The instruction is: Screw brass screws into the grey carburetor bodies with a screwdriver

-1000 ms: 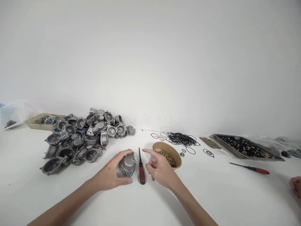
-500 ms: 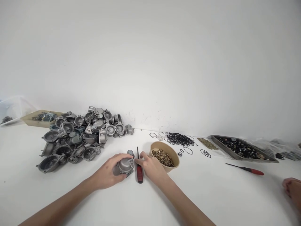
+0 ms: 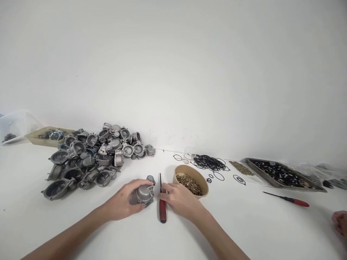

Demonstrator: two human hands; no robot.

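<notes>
Left hand: the left hand is curved wide around a grey cast-metal housing, fingers over its far side and thumb along its near side.
Housing: domed face up, left of the screwdriver and apart from it; whether its underside touches the white table cannot be told.
Right hand: the right hand has its fingers drawn together, pinching a screwdriver with a red-and-black handle near the handle's front end.
Screwdriver: its thin dark shaft points toward the table's back edge.
Bowl: just beyond the right hand, a tan oval bowl holds small brass-coloured screws.
Back edge, middle to right: a tangle of thin black rings, a patch of small brass-coloured pieces, then a grey shallow tray of mostly black parts.
Second screwdriver: a red-handled screwdriver lies in front of that tray.
Back edge, left: a heap of similar grey housings, a tan shallow tray and a clear plastic bin.
Far right: another person's hand, blurred.
</notes>
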